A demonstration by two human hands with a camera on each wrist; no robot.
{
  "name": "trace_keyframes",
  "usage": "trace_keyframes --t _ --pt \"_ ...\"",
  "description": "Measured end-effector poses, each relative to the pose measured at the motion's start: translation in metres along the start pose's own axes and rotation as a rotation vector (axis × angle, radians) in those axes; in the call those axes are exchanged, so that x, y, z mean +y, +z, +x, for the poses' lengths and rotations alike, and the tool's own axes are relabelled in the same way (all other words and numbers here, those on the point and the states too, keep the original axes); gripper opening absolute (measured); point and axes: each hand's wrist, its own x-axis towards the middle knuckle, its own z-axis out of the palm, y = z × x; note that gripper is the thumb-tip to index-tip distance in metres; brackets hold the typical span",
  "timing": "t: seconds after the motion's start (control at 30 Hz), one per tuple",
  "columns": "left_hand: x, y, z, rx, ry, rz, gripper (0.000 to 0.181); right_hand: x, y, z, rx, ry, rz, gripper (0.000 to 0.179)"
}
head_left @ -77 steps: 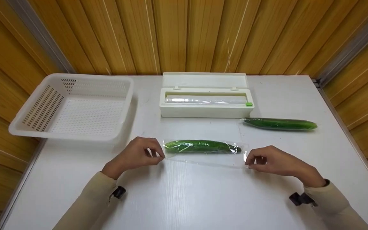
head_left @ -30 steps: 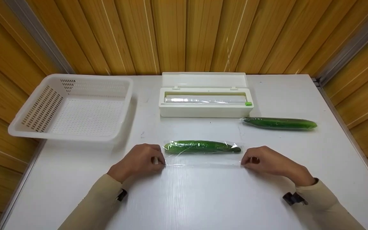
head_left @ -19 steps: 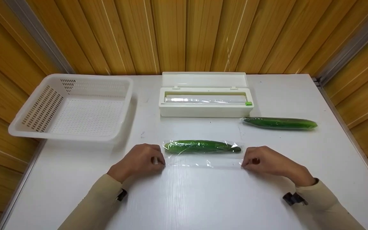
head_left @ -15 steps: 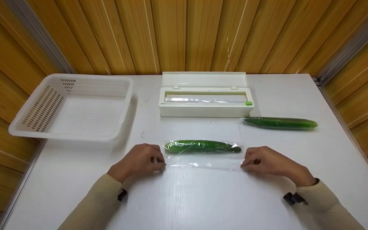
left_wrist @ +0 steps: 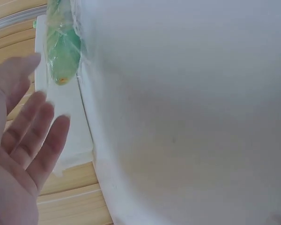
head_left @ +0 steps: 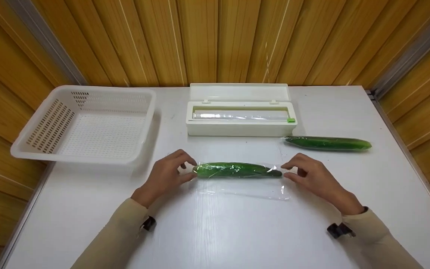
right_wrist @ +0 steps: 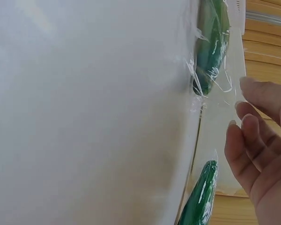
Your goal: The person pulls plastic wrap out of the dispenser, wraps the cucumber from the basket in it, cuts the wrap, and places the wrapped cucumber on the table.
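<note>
A cucumber (head_left: 237, 170) in clear plastic wrap lies across the middle of the white table, a loose flap of the plastic wrap (head_left: 245, 192) spread flat on its near side. My left hand (head_left: 170, 172) is at its left end, thumb and forefinger spread apart. The left wrist view shows these fingers (left_wrist: 47, 145) loosely bent beside the wrapped tip. At the right end is my right hand (head_left: 310, 175), its thumb and fingers also parted. In the right wrist view nothing is between the right hand's fingers (right_wrist: 253, 145), and the cucumber's dark end (right_wrist: 203, 84) is just beyond them.
Behind the cucumber stands a white wrap dispenser (head_left: 241, 129), lid up, with a roll of film (head_left: 241, 115) inside and a green slider (head_left: 291, 120). A second wrapped cucumber (head_left: 329, 143) lies at the right. The white perforated basket (head_left: 149, 123) occupies the back left.
Both hands have let go of the near edge of the plastic wrap and moved up and away from me to the cucumber's ends, fingers parting. The flap now lies flat.
</note>
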Motion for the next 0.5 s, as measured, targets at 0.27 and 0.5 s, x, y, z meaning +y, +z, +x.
trace_keyframes --t 0.27,0.5 --pt "0.005 0.009 0.008 -0.072 -0.009 0.064 0.026 0.004 0.011 0.002 -0.079 0.041 -0.072 0.033" --pt "0.006 0.012 0.010 -0.115 -0.097 0.034 0.036 0.004 0.013 0.007 -0.172 0.214 -0.018 0.034"
